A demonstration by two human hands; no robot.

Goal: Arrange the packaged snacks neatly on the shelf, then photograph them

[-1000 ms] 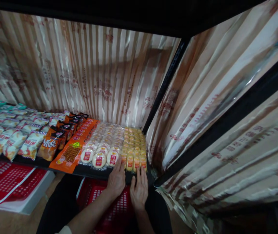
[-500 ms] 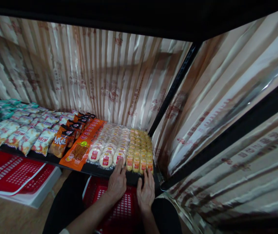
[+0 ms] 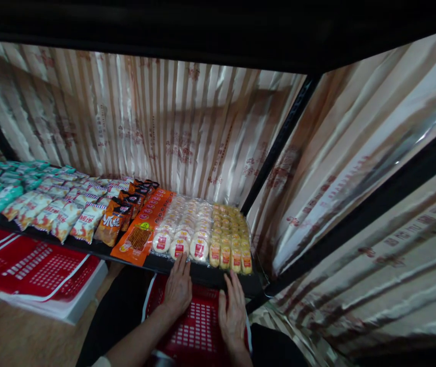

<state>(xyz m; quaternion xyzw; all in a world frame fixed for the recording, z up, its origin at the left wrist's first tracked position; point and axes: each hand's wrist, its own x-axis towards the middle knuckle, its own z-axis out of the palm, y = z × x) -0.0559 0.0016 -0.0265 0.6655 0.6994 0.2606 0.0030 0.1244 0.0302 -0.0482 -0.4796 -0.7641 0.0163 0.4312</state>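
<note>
My left hand (image 3: 179, 287) reaches to the shelf's front edge, fingers stretched out, its tips at the front of the middle round white cracker pack (image 3: 180, 245). Whether they touch it I cannot tell. My right hand (image 3: 233, 312) lies open just before the edge, below the small yellow wrapped snacks (image 3: 230, 252), fingers extended and holding nothing. The round cracker packs stand in three rows beside the yellow snacks. To their left lies a flat orange bag of pretzel sticks (image 3: 138, 238). A red basket (image 3: 197, 326) sits below my hands, between my knees.
Left along the black shelf (image 3: 202, 272) are orange-black snack bags (image 3: 110, 221), white snack bags (image 3: 88, 224) and teal bags (image 3: 7, 196). More red baskets (image 3: 50, 265) rest at lower left on a white box (image 3: 82, 300). A black post (image 3: 279, 148) rises at the back right corner.
My right hand has drawn back from the yellow snacks to before the shelf edge. My left hand has shifted from the right cracker row to the middle one. The view has tilted slightly.
</note>
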